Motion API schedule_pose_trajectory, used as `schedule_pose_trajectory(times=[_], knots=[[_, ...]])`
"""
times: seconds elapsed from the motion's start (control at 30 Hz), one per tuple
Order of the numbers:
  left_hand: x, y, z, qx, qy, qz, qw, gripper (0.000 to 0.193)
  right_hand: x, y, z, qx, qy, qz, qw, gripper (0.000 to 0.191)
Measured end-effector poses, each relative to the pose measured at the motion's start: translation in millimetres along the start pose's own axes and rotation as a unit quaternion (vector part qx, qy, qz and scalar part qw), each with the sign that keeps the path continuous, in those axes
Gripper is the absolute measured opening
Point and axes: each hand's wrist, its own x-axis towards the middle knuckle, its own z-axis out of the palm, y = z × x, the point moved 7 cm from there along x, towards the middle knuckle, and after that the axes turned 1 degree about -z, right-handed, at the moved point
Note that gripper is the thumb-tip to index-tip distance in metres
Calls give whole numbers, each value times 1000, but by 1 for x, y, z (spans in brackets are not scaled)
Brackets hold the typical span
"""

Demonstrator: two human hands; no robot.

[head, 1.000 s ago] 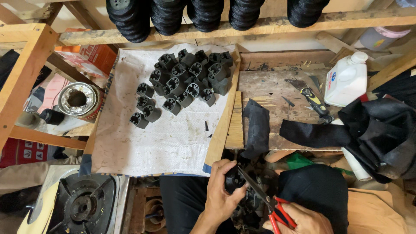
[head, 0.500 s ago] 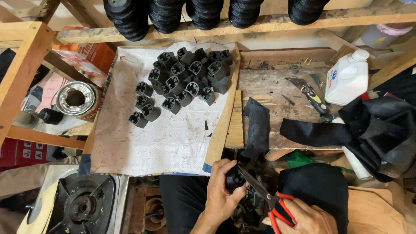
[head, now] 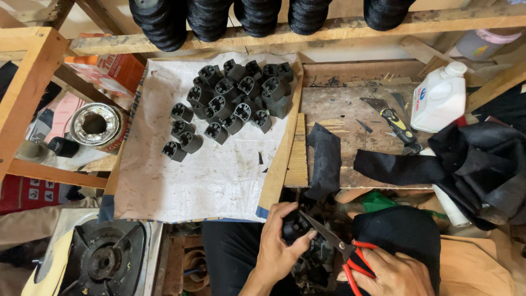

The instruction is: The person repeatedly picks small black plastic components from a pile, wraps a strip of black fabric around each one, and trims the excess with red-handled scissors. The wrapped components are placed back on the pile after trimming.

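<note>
Step in hand looks like trimming: left hand [head: 279,246] has its fingers wrapped around a small black moulded part [head: 296,226], held low at about 6 o'clock in the view, just below the near edge of the white sheet [head: 219,181]. Right hand [head: 392,274] at 5 o'clock grips the red handles of the scissors [head: 334,244], fingers curled closed around them; blades slightly parted, tips pointing toward 10 o'clock and touching or just beside the part

Judgement: flash or a stub is being clipped off the part's rim. A clean cut would call for the part turned so the edge sits square between the blades, thumb kept clear of the tips

Pile of like black parts [head: 233,104] sits at 12 o'clock on the sheet, well apart from the hands. Black fabric strip [head: 324,159] hangs over the bench edge at 1 o'clock; utility knife [head: 399,123] and white jug [head: 441,96] at 2 o'clock

Versus the earlier frames: scissors tips have crept in closer to the part, right hand shifted slightly up and left. Left hand's grip and the pile unchanged
</note>
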Motion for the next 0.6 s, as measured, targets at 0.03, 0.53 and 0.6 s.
schedule_pose_trajectory(times=[0.03, 0.53, 0.6], knots=[[-1, -11, 1, -65, -4, -85, 994, 61, 0, -1, -2, -1, 6, -18, 1000, 45], [0, -17, 3, -81, -23, -87, 993, 57, -16, 4, 7, -94, -4, -208, 974, 17], [0, -14, 2, -80, -28, -73, 994, 56, -16, 2, 4, -103, 9, -219, 970, 16]])
